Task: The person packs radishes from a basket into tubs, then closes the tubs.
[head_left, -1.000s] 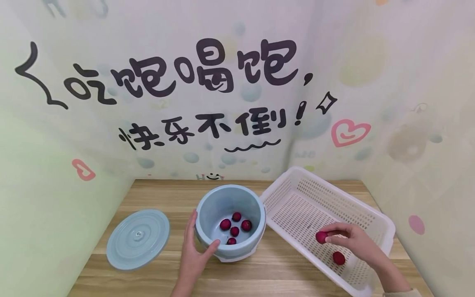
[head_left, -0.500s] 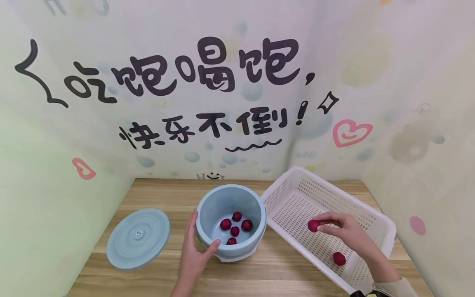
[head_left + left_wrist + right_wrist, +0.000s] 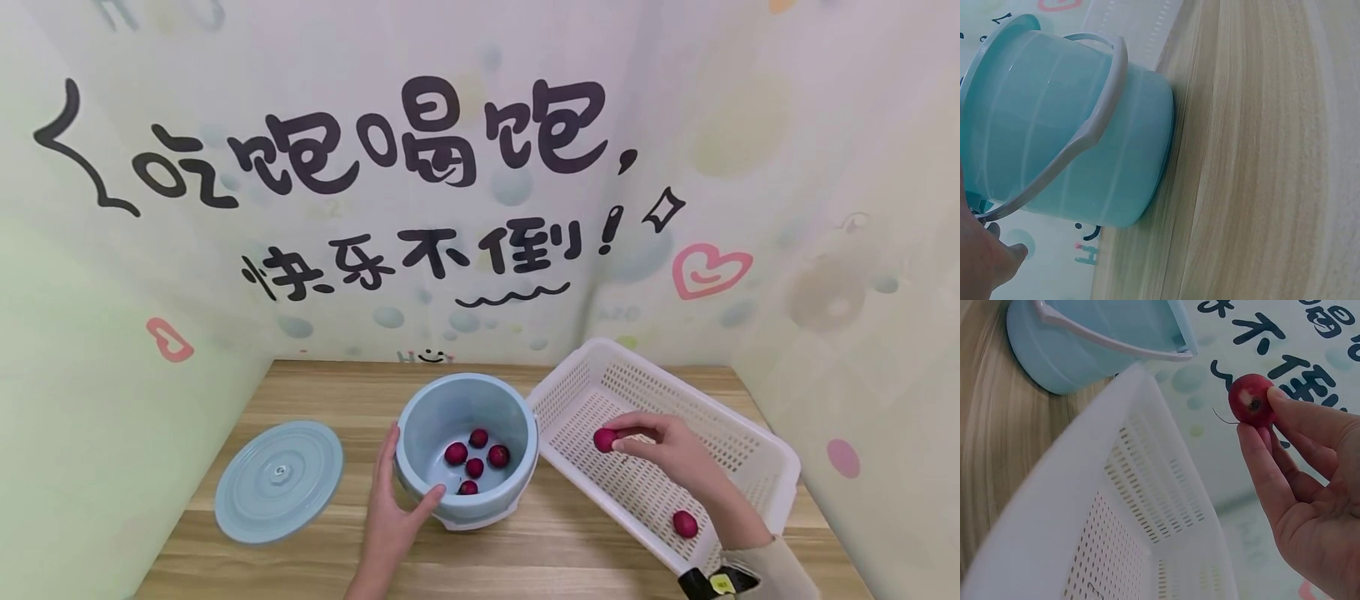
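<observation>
My right hand (image 3: 660, 446) pinches a round red radish (image 3: 1251, 400) between thumb and fingers, above the white basket. The right wrist view shows a thin root trailing from it. One other radish (image 3: 685, 524) lies in the near part of the basket (image 3: 783, 467). My left hand (image 3: 393, 508) holds the light blue bucket (image 3: 1085, 112) by its left side, the thumb at the rim. Several radishes (image 3: 456, 453) rest on the bottom of the bucket, which stands upright. Its pale carrying handle (image 3: 1088, 131) hangs down against the side.
A round blue lid (image 3: 281, 483) lies flat on the wooden table (image 3: 341, 400) to the left of the bucket. The basket stands close against the bucket's right side. A printed wall (image 3: 360, 333) borders the back of the table.
My right hand has moved left and slightly away from me over the basket, carrying the pinched radish closer to the bucket. The left hand and bucket have stayed in place.
</observation>
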The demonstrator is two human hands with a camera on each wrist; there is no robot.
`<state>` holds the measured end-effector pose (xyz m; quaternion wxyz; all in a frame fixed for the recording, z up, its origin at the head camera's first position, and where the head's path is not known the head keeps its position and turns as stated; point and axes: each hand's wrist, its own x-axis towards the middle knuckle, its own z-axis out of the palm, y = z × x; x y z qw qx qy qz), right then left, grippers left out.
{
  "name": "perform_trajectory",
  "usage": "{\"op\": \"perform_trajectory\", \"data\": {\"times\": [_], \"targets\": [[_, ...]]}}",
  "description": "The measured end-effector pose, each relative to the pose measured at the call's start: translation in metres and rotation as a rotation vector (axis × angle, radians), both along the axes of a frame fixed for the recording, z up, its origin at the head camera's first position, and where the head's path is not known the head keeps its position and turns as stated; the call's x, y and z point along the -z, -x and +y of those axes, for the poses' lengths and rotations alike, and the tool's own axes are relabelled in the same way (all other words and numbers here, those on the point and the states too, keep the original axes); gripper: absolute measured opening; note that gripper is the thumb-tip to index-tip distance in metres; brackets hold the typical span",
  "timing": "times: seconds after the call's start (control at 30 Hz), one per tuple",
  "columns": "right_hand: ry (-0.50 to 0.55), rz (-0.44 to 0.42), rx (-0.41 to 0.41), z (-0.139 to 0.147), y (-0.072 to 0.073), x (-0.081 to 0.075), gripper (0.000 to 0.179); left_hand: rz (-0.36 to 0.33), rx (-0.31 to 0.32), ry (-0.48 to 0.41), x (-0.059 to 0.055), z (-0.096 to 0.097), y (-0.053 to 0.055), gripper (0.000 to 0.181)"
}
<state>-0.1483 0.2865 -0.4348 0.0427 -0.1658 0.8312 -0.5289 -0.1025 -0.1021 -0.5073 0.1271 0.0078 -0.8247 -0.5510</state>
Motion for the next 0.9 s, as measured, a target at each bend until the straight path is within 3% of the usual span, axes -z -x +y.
{"op": "perform_trajectory", "data": {"times": [0.27,0.57,0.9], "targets": [[0.014,0.009,-0.011,-0.021,0.008,-0.006,0.024,0.001,0.0,-0.003,0.0,0.0,0.0,0.098],[0.095,0.025,-0.086,-0.05,0.015,-0.011,0.024,0.012,0.003,-0.009,0.0,0.0,0.0,0.098],[0.106,-0.006,-0.138,-0.086,0.021,-0.02,0.024,0.008,0.0,0.001,-0.001,0.0,0.0,0.099]]}}
